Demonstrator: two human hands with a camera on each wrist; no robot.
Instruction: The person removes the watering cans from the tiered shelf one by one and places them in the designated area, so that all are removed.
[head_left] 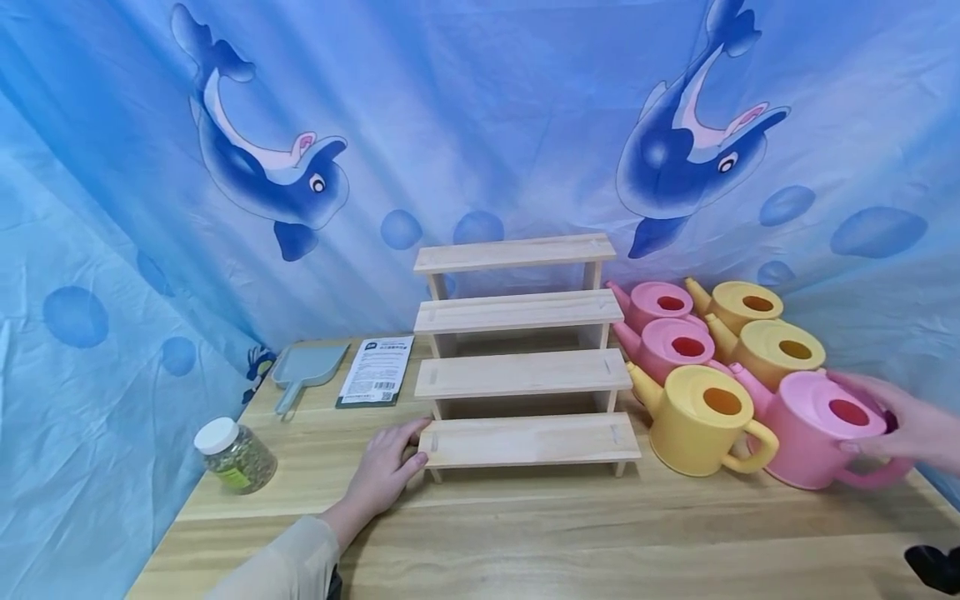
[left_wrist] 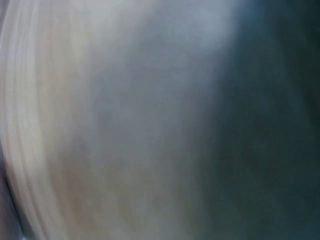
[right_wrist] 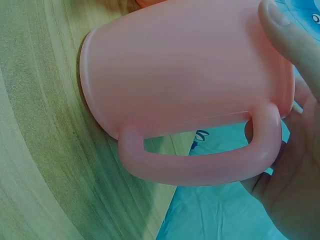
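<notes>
My left hand [head_left: 385,468] touches the left end of the lowest step of a wooden tiered shelf [head_left: 525,440], its thumb by the front corner and its fingers by the back one. The left wrist view is too blurred to show this contact. At the right, my right hand [head_left: 911,421] holds a pink watering can [head_left: 810,433] by its upper part. The right wrist view shows the thumb on the can's side near the rim and other fingers behind the handle [right_wrist: 200,167]. This can stands upright, right of a yellow watering can [head_left: 693,429].
Behind these cans stand more pink [head_left: 667,342] and yellow watering cans [head_left: 780,354], close against the shelf's right side. On the left lie a light blue dustpan-like scoop [head_left: 311,365], a printed packet [head_left: 375,371] and a lidded jar [head_left: 238,458]. A dolphin-print curtain [head_left: 480,125] hangs behind.
</notes>
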